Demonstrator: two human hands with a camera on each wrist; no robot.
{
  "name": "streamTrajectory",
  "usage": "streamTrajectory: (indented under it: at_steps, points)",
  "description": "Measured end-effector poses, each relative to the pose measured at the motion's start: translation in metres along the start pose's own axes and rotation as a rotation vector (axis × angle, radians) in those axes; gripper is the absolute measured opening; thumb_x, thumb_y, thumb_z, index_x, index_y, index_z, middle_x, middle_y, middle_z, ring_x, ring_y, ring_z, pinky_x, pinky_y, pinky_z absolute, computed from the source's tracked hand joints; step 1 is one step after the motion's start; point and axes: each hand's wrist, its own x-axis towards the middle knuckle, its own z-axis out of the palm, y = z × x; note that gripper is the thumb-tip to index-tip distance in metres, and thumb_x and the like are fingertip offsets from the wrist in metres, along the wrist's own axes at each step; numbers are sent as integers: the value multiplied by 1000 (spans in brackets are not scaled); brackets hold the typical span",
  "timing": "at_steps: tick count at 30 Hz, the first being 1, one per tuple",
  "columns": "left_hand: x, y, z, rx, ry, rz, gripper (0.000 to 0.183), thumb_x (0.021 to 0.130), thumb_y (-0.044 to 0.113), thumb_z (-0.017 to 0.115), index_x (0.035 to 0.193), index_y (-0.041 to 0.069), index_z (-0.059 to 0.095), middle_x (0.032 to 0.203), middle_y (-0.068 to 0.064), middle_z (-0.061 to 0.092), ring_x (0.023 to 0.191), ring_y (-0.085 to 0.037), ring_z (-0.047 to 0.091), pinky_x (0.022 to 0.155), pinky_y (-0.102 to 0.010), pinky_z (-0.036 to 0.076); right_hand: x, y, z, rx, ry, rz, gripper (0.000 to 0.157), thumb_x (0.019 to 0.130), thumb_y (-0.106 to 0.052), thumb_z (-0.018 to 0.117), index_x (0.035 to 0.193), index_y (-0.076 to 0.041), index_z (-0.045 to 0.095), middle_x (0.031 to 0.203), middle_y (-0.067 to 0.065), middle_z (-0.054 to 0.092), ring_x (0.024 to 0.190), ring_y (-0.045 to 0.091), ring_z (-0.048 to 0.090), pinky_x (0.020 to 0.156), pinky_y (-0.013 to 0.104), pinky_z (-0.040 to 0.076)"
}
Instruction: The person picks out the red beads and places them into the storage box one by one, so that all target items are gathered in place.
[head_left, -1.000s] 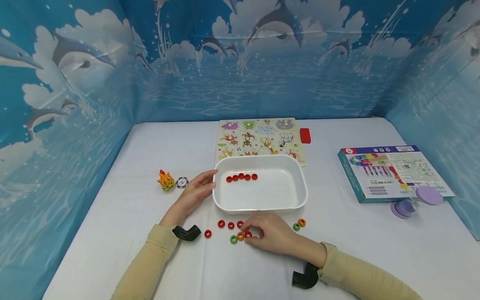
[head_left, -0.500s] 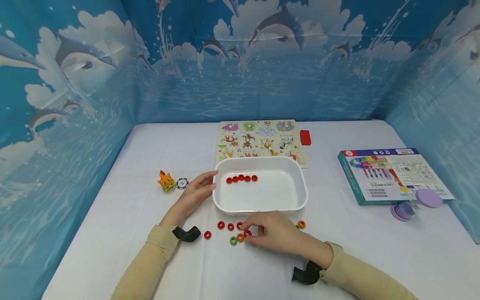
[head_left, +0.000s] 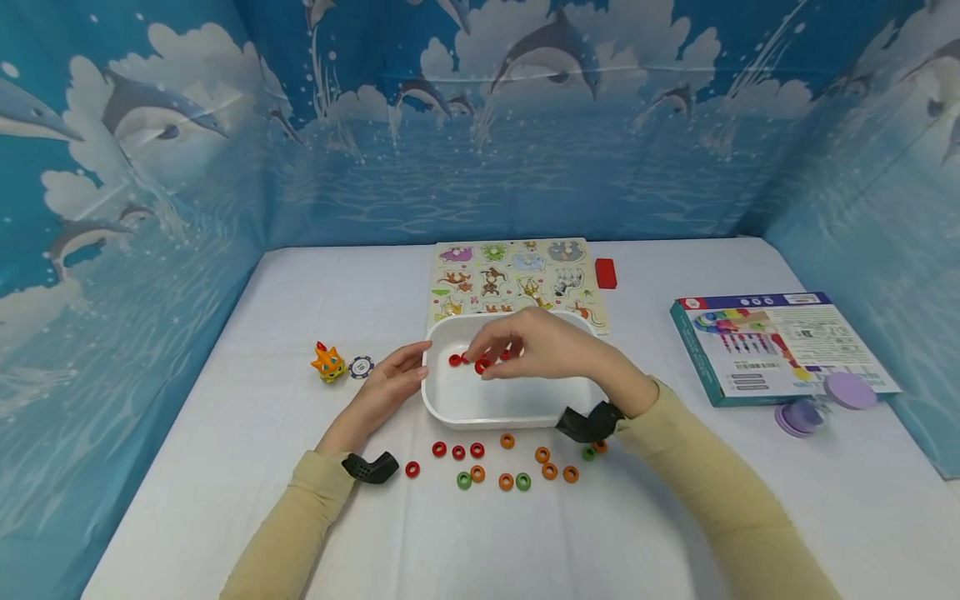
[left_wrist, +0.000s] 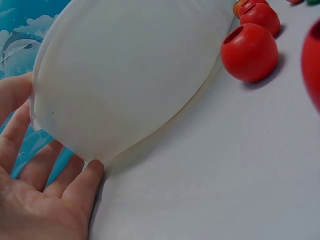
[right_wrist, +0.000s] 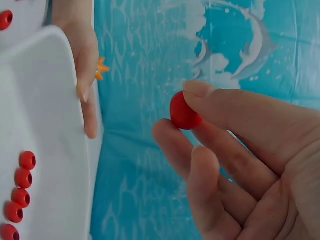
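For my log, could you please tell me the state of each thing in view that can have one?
Left hand: touching the tray
Right hand: pinching a red bead
Red bead: held over the tray
Tray: upright
Row of beads: inside the tray
Loose beads: spread in front of the tray
Puzzle: flat, partly behind the tray
Box: lying flat
Chip: lying flat
Purple pots: cannot tell if closed

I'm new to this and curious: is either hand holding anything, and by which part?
The right hand pinches a red bead by its rounded outer sides. The left hand rests against the end of the white tub.
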Motion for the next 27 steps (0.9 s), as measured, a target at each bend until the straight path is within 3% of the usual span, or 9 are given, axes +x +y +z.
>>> streamTrajectory:
  at_steps: [5,8,16,22,27]
  points:
    - [0,-1,-1,9,0,9,51,88,10,55,134,3,35,141,-11,29,127,-22,30,98,-33,35,35,26,2,156,-18,66,29,76,-15,71,103,-10,62,97,-1,63,82,12,62,63,28,52]
    - [1,-1,-1,15,3,11,51,87,12,57,133,5,37,141,-11,30,126,-23,31,98,-33,35,51,46,10,193,-46,101,30,75,-13,71,103,-6,62,95,-1,63,82,13,62,67,28,52]
    - [1,-3,-2,11,-3,24,50,87,12,57,132,6,39,140,-12,30,126,-25,32,97,-33,36,72,85,32,71,-160,179,29,74,-14,72,101,-9,64,89,-6,64,75,11,61,65,26,51]
    - [2,-3,-4,3,-10,28,48,88,9,55,132,5,39,140,-12,31,126,-24,32,97,-32,37,76,94,44,-28,-194,149,23,75,-14,72,97,-14,65,85,-10,65,76,8,58,66,23,48]
    - [2,-4,-4,3,-11,36,47,88,8,55,132,5,39,140,-14,31,126,-25,32,97,-32,37,77,95,48,-3,-202,150,20,75,-10,70,94,-13,67,85,-6,66,73,10,58,60,23,48]
